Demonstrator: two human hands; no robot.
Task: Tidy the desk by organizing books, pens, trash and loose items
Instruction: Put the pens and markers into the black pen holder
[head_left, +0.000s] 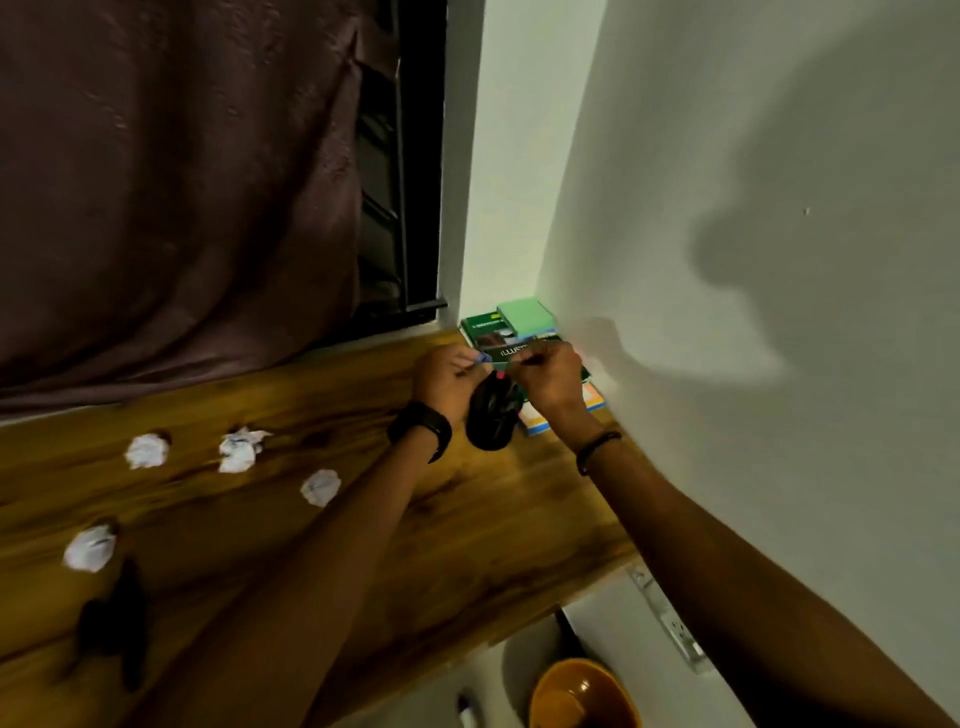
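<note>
Nearest, below the desk edge, an orange bin (582, 693) is noted on the floor. The wooden desk (493, 530) runs along a white wall (727, 156). At its near left a black object (114, 623) lies blurred and cannot be identified. Four crumpled paper balls are recorded on the desktop, well apart from one another: one near left (91, 548), one central (320, 487) and two further back (147, 450) (239, 449).

Beyond these, a black pen holder (491, 415) stands just beside the book stack (540, 423) in the far right corner. Both hands are held above its mouth. The left hand (449, 379), a black watch (421, 423) at its wrist, is pinched on a blue-tipped pen (482, 357). The right hand (545, 376) is curled, fingertips closed on a thin item (519, 364) too blurred to identify.

On the top dark green book (488, 332) only "ILLUST" is legible; other lettering is unreadable. A green sticky pad (524, 314) rests on it. Furthest, a brown curtain (182, 182) hangs left.
</note>
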